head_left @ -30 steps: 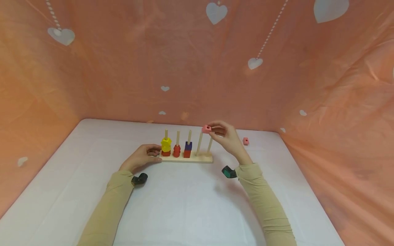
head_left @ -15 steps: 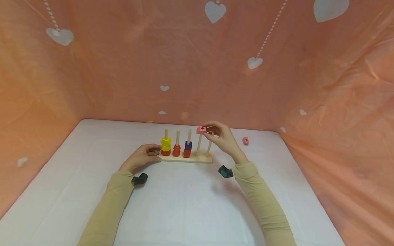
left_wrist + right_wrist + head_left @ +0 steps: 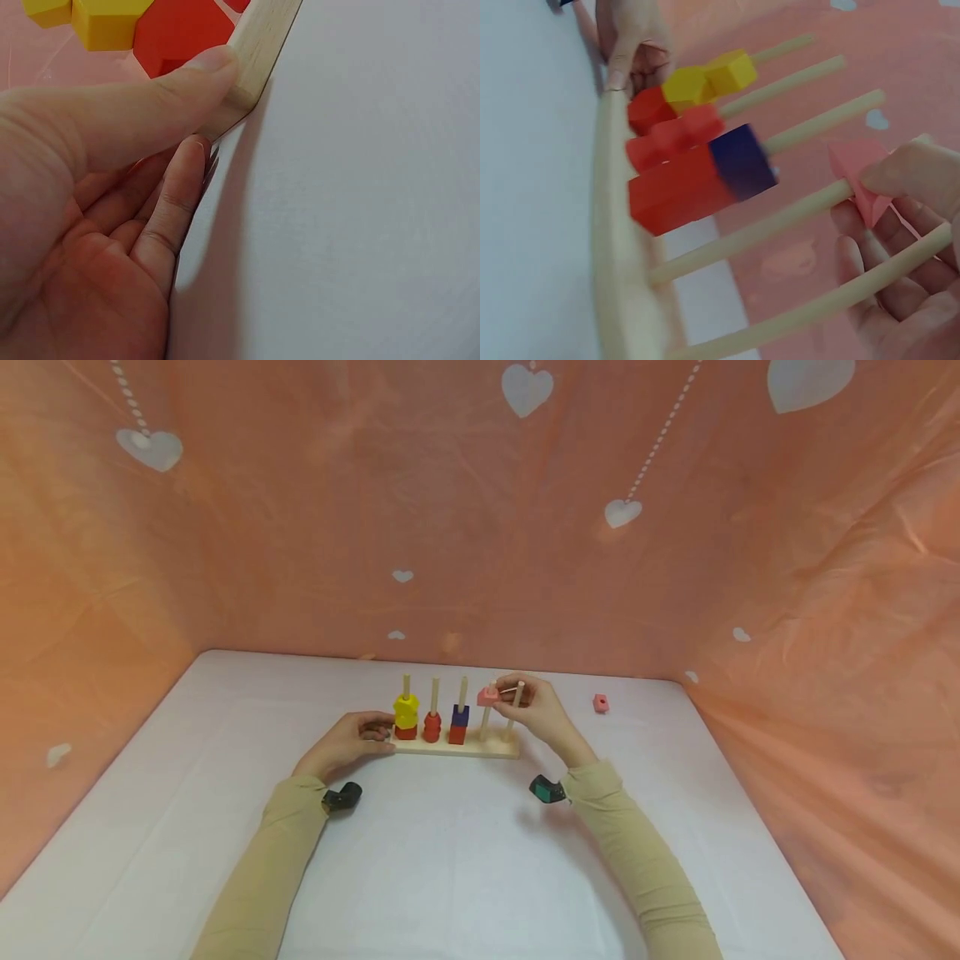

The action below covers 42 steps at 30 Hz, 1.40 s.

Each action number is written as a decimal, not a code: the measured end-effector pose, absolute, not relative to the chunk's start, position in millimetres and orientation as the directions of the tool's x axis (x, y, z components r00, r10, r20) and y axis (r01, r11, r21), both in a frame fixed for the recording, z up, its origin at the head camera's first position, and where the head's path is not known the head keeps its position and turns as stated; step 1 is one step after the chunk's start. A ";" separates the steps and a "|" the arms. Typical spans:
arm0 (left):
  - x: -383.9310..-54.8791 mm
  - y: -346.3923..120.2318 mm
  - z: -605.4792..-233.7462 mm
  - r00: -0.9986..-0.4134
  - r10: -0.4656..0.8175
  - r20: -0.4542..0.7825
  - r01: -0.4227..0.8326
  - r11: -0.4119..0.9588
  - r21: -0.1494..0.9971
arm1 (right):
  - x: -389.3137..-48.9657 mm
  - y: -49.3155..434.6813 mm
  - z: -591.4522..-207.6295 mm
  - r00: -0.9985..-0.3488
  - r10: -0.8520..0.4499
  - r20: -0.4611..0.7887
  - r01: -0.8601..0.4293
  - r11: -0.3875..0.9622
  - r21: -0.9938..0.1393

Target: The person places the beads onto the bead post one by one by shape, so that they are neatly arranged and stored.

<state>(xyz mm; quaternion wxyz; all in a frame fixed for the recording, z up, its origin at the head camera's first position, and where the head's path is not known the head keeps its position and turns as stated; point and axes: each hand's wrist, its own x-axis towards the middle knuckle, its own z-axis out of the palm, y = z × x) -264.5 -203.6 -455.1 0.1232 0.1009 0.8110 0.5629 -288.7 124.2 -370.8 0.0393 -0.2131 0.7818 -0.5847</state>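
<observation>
A wooden peg stand (image 3: 455,749) with several upright pegs is on the table. My left hand (image 3: 341,744) grips its left end, thumb (image 3: 214,64) along the front edge. Between thumb and fingers, my right hand (image 3: 538,713) pinches a pink block (image 3: 488,697), threaded near the top of the fourth peg (image 3: 757,232). The leftmost peg carries yellow pieces (image 3: 406,711) over a red one (image 3: 406,733). Red beads (image 3: 432,727) sit on the second peg. On the third, a dark blue block (image 3: 460,716) tops a red block (image 3: 457,736). Bare wood shows on the rightmost peg (image 3: 840,300).
Another pink block (image 3: 601,703) with a hole lies on the white tabletop (image 3: 465,860), right of the stand. An orange curtain with white hearts (image 3: 527,391) hangs behind. Black wrist devices (image 3: 547,789) stick out from both sleeves.
My right hand has carried the pink block left over the fourth peg and then down onto it, so the peg tip now pokes through. The left hand stays at the stand's end.
</observation>
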 end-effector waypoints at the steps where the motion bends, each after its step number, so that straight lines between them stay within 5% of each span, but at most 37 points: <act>1: -264.2 -203.6 -455.0 -0.950 0.301 -0.087 0.023 0.344 0.939 | -288.6 124.2 -373.9 -0.910 -0.376 0.173 -0.272 0.227 -0.935; 18: -264.3 -202.9 -453.5 -0.949 0.300 -0.096 0.017 0.354 0.935 | -283.2 123.9 -423.8 -0.941 -0.337 0.028 -0.172 0.405 -0.898; 37: -263.9 -202.0 -451.7 -0.950 0.293 -0.104 0.012 0.370 0.929 | -281.9 133.3 -430.9 -0.928 -0.366 0.070 -0.232 0.422 -0.876; 42: -263.7 -201.9 -452.9 -0.950 0.292 -0.108 0.007 0.366 0.930 | -279.7 148.3 -418.3 -0.896 -0.413 0.163 -0.347 0.420 -0.839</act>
